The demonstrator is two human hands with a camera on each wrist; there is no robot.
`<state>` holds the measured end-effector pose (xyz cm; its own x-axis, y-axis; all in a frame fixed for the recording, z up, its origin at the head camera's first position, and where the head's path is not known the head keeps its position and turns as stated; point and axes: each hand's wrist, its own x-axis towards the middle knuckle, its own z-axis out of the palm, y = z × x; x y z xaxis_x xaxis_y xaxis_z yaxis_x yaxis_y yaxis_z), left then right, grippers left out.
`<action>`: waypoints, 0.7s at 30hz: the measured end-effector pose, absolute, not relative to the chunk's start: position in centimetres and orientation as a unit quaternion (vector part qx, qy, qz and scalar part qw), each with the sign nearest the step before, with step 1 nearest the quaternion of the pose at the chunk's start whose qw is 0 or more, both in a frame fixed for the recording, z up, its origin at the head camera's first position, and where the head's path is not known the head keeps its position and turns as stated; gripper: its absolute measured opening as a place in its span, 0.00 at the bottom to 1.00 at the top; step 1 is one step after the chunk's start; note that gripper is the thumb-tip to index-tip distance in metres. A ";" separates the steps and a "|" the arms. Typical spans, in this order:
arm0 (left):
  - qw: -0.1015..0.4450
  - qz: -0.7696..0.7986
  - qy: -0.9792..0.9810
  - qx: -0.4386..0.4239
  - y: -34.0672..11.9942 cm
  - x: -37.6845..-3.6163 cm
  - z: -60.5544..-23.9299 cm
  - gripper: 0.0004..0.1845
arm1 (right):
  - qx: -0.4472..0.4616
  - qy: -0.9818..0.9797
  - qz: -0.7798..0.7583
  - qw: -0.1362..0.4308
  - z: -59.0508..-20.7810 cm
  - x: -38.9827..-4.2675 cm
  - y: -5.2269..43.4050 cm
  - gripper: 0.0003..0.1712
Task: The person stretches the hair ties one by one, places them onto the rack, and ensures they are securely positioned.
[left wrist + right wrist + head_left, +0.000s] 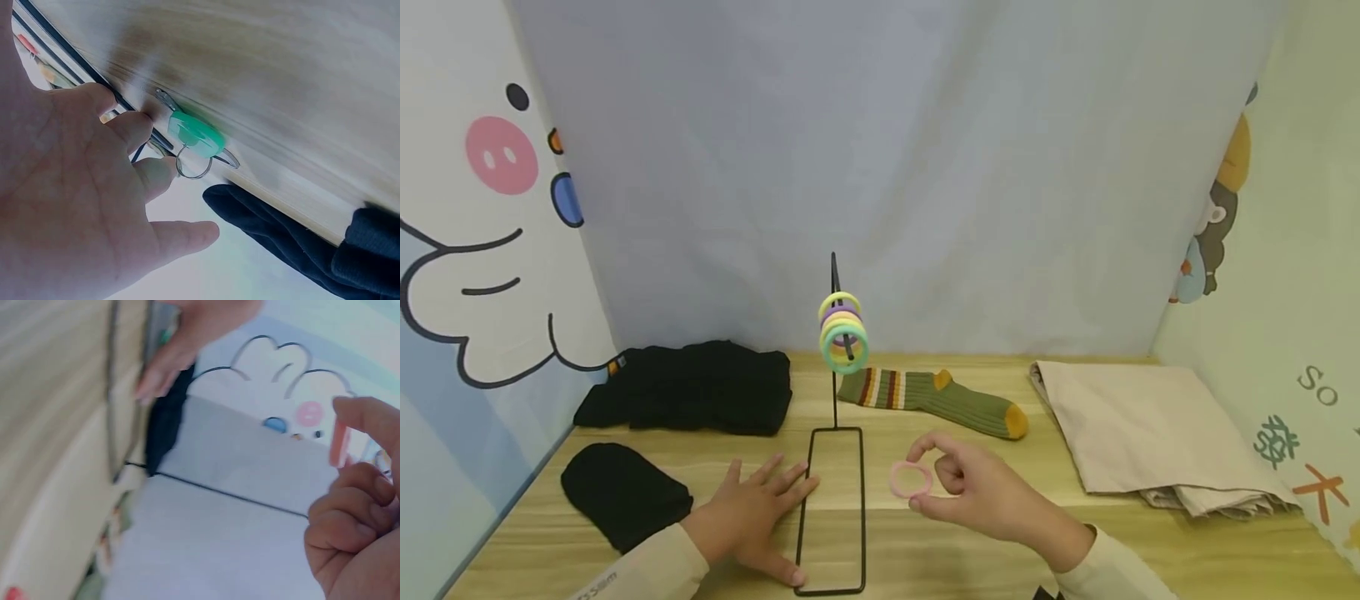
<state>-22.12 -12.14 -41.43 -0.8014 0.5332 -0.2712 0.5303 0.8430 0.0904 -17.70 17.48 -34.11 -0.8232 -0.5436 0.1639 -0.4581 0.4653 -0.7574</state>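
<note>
Right hand (981, 492) pinches a pink ring (912, 480); left hand (752, 512) lies flat and spread on the table (925, 550).

Thumb and forefinger hold the ring off the table, at the right hand's left edge, between both hands and just right of the wire stand (832, 508). Its opening faces the head camera, so its flat face stands roughly upright; being round, it shows no long axis. Left fingers touch the stand's base frame, whose long side runs away from the person. Beyond both hands, the stand's peg carries stacked rings (843, 332), with a striped sock (936, 397) behind the right hand.
</note>
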 end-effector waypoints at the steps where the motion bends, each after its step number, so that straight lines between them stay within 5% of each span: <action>1: 0.146 0.003 0.949 0.280 -12.1 -22.1 -41.4 0.60 | -0.308 0.845 -0.436 0.015 -33.5 -17.6 17.1 0.18; 7: 0.143 -0.001 0.949 0.280 -12.2 -22.1 -41.6 0.60 | -0.419 0.758 -0.452 -0.213 -30.0 -17.2 14.7 0.22; 11: 0.137 0.000 0.949 0.284 -12.2 -22.2 -41.7 0.60 | -0.456 0.713 -0.437 -0.307 -28.0 -17.2 12.9 0.18; 16: 0.144 -0.004 0.949 0.281 -12.1 -22.2 -41.7 0.60 | -0.445 0.705 -0.393 -0.390 -26.3 -17.6 11.1 0.17; 21: 0.147 -0.010 0.950 0.277 -12.2 -22.1 -41.5 0.60 | -0.401 0.744 -0.351 -0.403 -25.8 -18.3 10.6 0.22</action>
